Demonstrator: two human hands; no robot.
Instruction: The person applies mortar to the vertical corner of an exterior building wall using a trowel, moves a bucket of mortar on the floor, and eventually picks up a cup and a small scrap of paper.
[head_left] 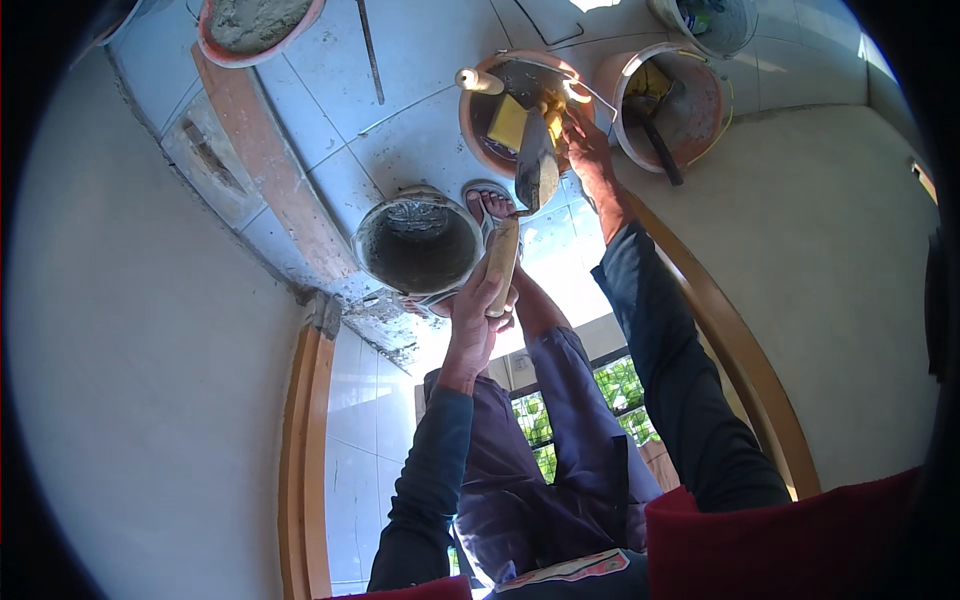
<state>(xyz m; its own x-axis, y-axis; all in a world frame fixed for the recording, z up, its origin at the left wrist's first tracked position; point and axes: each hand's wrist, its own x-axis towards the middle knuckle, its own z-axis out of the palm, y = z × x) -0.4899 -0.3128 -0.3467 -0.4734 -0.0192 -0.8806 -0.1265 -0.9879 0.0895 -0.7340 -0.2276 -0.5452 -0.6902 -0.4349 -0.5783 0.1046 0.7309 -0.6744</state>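
My left hand (pixel 482 308) is closed around the wooden handle of a trowel (pixel 537 170), whose grey blade points away from me over an orange bucket (pixel 468 130). My right hand (pixel 588 150) reaches in at that bucket's right side. Its bent fingers are beside the blade, at a sunlit yellowish thing (pixel 553 112) that I cannot make out. A yellow sponge block (pixel 507 122) is in the same bucket, left of the blade. Another tool's wooden handle (pixel 480 80) sticks out over the bucket's left rim.
A dark mortar-stained bucket (pixel 385 268) stands close to my feet. To the right are a pinkish bucket (pixel 700 130) with a dark-handled tool and a pale bucket (pixel 740 40). At far left are a tub of grey mortar (pixel 250 60) and a long plank (pixel 250 165). Walls flank both sides.
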